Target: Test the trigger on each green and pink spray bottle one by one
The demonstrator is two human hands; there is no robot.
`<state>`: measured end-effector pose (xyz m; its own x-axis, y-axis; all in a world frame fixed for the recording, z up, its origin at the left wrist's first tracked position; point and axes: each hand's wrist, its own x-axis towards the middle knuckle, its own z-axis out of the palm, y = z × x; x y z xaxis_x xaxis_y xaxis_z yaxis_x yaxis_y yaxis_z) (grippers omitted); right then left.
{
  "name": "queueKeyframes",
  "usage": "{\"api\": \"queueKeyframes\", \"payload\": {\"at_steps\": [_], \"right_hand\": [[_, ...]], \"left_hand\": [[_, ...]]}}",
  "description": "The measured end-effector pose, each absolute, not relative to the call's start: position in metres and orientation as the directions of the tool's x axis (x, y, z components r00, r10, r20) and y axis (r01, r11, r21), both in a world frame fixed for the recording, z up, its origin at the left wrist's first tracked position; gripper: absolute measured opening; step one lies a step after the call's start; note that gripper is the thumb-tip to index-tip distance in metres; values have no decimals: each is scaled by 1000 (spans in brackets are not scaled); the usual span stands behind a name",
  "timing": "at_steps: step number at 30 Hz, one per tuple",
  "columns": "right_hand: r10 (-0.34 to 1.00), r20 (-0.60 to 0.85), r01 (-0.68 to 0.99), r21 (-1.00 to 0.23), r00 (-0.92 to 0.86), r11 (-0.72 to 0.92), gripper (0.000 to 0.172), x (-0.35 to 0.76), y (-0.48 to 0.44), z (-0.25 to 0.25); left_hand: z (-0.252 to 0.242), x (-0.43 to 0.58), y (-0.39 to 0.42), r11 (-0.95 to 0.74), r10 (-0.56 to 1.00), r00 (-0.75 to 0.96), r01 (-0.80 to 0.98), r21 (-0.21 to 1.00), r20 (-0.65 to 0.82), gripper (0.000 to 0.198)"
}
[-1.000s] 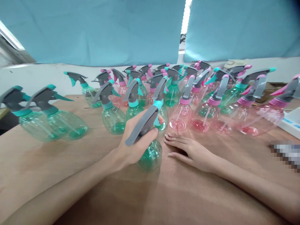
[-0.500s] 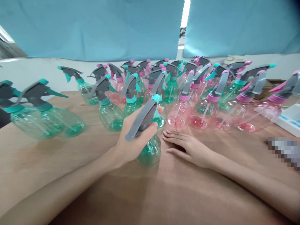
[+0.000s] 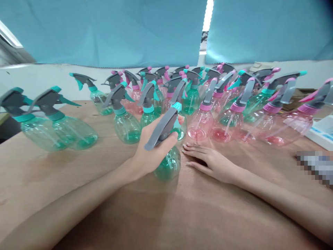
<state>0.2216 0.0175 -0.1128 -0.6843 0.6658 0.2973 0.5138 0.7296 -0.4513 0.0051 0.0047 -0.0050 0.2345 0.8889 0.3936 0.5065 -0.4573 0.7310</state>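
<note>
My left hand (image 3: pixel 156 149) is closed around the neck of a green spray bottle (image 3: pixel 168 166) with a grey and turquoise trigger head. The head points away from me, and the fingers cover the bottle's upper part. To its right, my right hand (image 3: pixel 208 161) rests on the wooden table (image 3: pixel 208 215) with fingers stretched out, holding nothing. Just beyond the right fingertips stands a pink spray bottle (image 3: pixel 199 123). A green spray bottle (image 3: pixel 127 126) stands left of the held one.
Many pink and green spray bottles crowd the table's far side. Two green bottles (image 3: pixel 83 133) overlap at the left. A white tray-like object (image 3: pixel 322 130) and a pixelated item (image 3: pixel 316 166) lie at the right. Blue sheeting (image 3: pixel 117 31) hangs behind.
The view has shifted slightly, so most things at left and middle sit a little further right. My left hand keeps its grip on the green spray bottle; the right hand stays flat.
</note>
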Motion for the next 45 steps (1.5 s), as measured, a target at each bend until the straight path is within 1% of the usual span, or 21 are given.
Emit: {"api": "queueKeyframes", "payload": {"at_steps": [6, 10, 12, 17, 21, 26, 31, 38, 45], "right_hand": [[665, 272, 535, -423, -695, 732, 45, 221, 17, -111], [661, 281, 526, -428, -696, 735, 44, 221, 18, -111], [660, 279, 524, -429, -698, 736, 44, 222, 18, -112], [669, 271, 534, -431, -692, 727, 44, 223, 18, -113], [664, 288, 521, -440, -690, 732, 44, 222, 18, -113], [660, 284, 526, -424, -695, 737, 44, 222, 18, -112], [663, 278, 534, -418, -695, 735, 44, 222, 18, -112], [663, 291, 526, -427, -690, 735, 44, 222, 18, -113], [666, 267, 538, -420, -696, 731, 45, 223, 18, -113]], "left_hand": [[-5, 5, 5, -432, 901, 251, 447, 783, 353, 19], [-7, 5, 5, -414, 908, 249, 419, 808, 336, 12], [-8, 5, 5, -411, 910, 245, 409, 815, 336, 11], [-8, 6, 6, -428, 900, 260, 385, 817, 349, 26], [-10, 5, 7, -445, 892, 265, 366, 817, 367, 24], [-12, 4, 7, -478, 876, 271, 365, 799, 400, 15], [-12, 5, 7, -474, 877, 270, 363, 802, 396, 21], [-8, 6, 6, -468, 881, 270, 389, 794, 388, 21], [-9, 4, 6, -452, 889, 274, 393, 801, 367, 22]]}}
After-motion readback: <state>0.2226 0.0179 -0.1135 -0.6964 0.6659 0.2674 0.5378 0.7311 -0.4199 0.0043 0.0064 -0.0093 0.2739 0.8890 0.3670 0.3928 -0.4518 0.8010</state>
